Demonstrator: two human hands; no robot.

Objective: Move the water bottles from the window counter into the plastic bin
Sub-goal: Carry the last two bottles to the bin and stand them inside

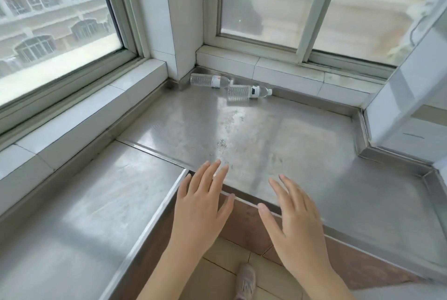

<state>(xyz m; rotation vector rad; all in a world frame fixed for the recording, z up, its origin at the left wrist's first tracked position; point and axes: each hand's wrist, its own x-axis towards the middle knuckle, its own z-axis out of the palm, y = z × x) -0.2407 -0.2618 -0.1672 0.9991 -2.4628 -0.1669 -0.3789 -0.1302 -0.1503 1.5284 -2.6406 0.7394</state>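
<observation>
Two clear water bottles lie on their sides at the far back of the steel window counter (254,135). The left bottle (209,80) rests by the tiled pillar's foot. The right bottle (248,92) has a dark label band and its white cap points right. My left hand (202,199) and my right hand (294,221) hover over the counter's near edge, fingers spread, both empty and well short of the bottles. No plastic bin shows in the head view.
A tiled pillar (174,17) stands in the corner between two windows. A raised tiled ledge (285,73) runs behind the bottles. A white wall corner (401,96) juts in at right. Tiled floor and a shoe (245,280) show below the counter edge.
</observation>
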